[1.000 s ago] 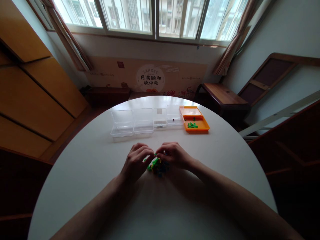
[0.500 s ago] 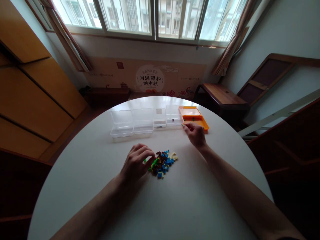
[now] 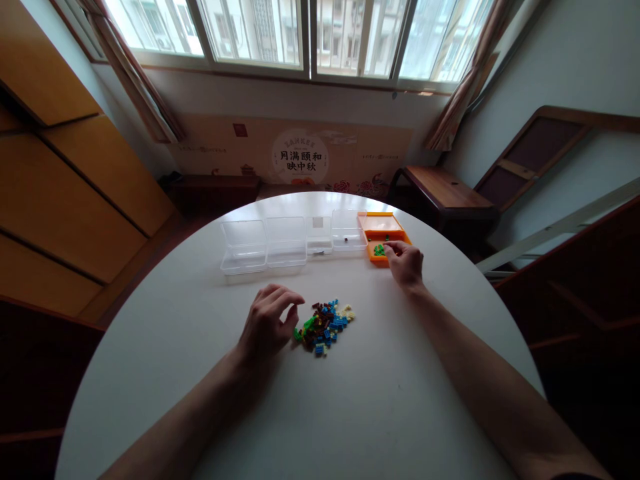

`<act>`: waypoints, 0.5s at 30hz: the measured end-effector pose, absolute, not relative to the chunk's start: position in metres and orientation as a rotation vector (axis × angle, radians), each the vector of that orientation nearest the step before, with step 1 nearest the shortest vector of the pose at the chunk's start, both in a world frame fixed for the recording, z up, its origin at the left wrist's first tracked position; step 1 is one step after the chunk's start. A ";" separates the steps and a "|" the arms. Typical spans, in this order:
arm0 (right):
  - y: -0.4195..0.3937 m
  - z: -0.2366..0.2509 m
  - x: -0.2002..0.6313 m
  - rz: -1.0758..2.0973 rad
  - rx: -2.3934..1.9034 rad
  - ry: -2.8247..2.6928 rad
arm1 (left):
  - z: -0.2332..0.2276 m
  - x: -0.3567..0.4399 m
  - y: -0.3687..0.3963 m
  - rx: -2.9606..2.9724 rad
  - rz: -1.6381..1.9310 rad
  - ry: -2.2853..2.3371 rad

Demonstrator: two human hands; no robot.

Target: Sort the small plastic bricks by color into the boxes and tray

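My right hand (image 3: 406, 264) is pinching over the orange box (image 3: 383, 235), contents unclear; my left hand (image 3: 265, 327), fingers loosely open, is hovering beside the brick pile (image 3: 324, 325); a careless brush could be scattering it.

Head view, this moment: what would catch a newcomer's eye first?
Likely the pile of small coloured bricks in the middle of the round white table, with the left hand resting at its left edge. Next, the bright orange box at the far right of a row of clear plastic boxes, where the right hand reaches over a few green pieces.
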State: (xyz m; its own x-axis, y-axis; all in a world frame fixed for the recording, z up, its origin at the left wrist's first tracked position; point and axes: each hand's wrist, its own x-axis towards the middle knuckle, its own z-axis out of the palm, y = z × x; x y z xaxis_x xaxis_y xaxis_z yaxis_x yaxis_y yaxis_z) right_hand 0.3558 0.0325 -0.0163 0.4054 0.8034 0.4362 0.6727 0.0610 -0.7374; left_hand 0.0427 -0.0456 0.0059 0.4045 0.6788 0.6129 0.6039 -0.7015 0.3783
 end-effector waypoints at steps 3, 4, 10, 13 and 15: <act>0.030 -0.017 0.351 0.162 -1.639 -1.355 | 0.009 0.039 -0.046 2.482 1.082 1.223; 0.029 -0.016 0.349 0.161 -1.630 -1.368 | 0.011 0.037 -0.047 2.476 1.021 1.223; 0.025 -0.012 0.341 0.134 -1.580 -1.462 | 0.020 0.024 -0.041 2.510 0.696 1.075; 0.024 -0.011 0.339 0.130 -1.573 -1.478 | 0.017 0.020 -0.037 2.537 0.626 1.011; 0.023 -0.011 0.338 0.137 -1.567 -1.484 | 0.015 0.020 -0.037 2.563 0.597 1.017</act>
